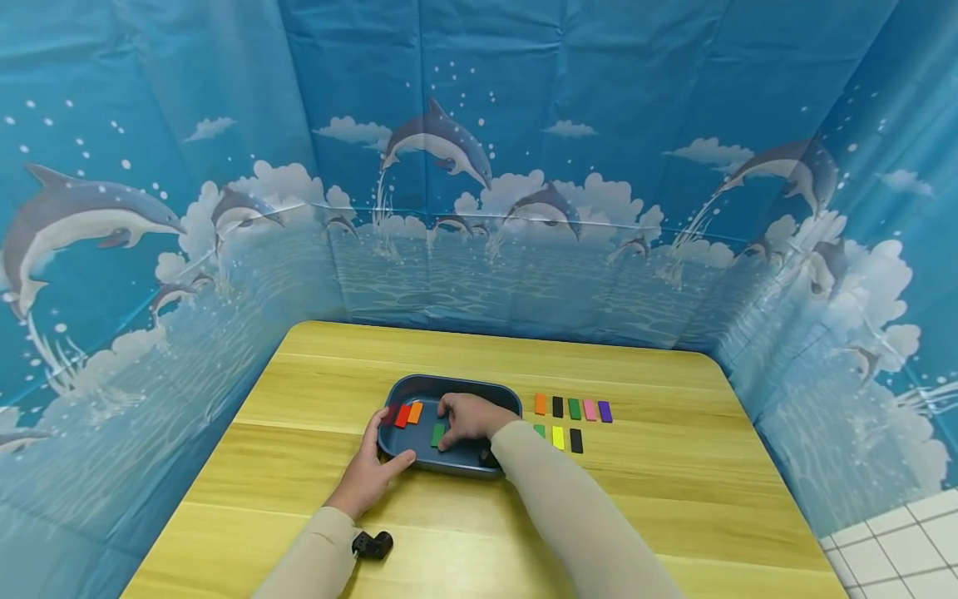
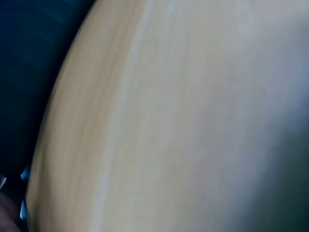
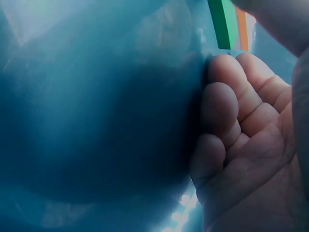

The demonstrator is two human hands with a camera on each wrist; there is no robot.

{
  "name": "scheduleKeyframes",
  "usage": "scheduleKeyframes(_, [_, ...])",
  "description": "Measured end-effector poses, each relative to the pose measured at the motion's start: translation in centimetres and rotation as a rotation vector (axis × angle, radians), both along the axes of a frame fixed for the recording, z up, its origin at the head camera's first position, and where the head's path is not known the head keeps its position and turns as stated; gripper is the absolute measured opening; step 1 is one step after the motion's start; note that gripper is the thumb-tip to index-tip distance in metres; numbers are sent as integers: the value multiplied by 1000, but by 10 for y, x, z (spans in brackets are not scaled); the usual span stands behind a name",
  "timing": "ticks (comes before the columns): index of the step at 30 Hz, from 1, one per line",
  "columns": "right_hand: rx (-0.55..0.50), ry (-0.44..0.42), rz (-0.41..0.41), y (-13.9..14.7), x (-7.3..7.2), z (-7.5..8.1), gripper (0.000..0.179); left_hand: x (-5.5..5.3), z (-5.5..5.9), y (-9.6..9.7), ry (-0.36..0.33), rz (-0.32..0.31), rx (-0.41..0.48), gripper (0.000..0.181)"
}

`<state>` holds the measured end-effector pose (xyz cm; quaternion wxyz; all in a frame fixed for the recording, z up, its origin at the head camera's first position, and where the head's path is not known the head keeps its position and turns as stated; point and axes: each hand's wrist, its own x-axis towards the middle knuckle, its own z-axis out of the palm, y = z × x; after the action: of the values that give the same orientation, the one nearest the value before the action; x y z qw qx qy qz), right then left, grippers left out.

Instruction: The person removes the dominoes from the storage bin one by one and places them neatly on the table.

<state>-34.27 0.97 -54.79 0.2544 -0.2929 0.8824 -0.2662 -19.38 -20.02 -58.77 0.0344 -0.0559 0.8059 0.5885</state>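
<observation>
A dark blue tray stands on the table. My left hand holds its left end, thumb at the front rim and fingers at the left side. Inside the tray, my right hand bends over a green domino block, thumb and forefinger at its ends; the contact is partly hidden. The right wrist view shows the curled fingers beside that green block. A red block and an orange block lie near the tray's left end.
Right of the tray, several coloured blocks lie in two rows, among them a purple block, a yellow block and a black block. The wooden table meets a dolphin-print curtain at the back and sides.
</observation>
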Motion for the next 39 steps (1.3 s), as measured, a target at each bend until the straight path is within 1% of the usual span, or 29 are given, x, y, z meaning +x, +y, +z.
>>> scheduleKeyframes(6, [32,32,-7,-2,0,-3,39,-1,-1,0,5,-1,-2,93])
scheduleKeyframes(8, [37,38,-9,-3,-1,-4,40,-1,-1,0,5,0,-5,93])
scheduleKeyframes(12, [46,60,3,-4,-1,-4,47,-1,0,0,3,3,-8,92])
scheduleKeyframes(16, [57,78,15,-5,0,-3,43,-2,0,1,1,2,0,92])
scheduleKeyframes(20, [52,65,9,-5,0,-2,36,-2,0,1,-1,0,8,93])
scheduleKeyframes(24, [0,31,-4,-2,-2,-1,33,-2,-2,-1,-3,5,-14,94])
scheduleKeyframes(26, [-32,19,-14,4,-4,0,34,-2,-4,0,-1,7,-23,94])
scheduleKeyframes(29, [-81,0,-15,15,-8,9,36,-2,-4,0,0,13,-35,94])
scheduleKeyframes(31, [-116,-9,-16,25,-10,21,39,-2,-4,-1,2,12,-38,95])
scheduleKeyframes(33, [-142,-9,-26,41,-12,35,42,-1,-3,-2,0,3,-47,96])
scheduleKeyframes(36, [-157,13,-67,73,-14,53,45,0,-1,-3,-2,-9,-53,95])
scheduleKeyframes(39, [-139,42,-129,115,-17,62,45,-1,1,-3,-5,-17,-62,94])
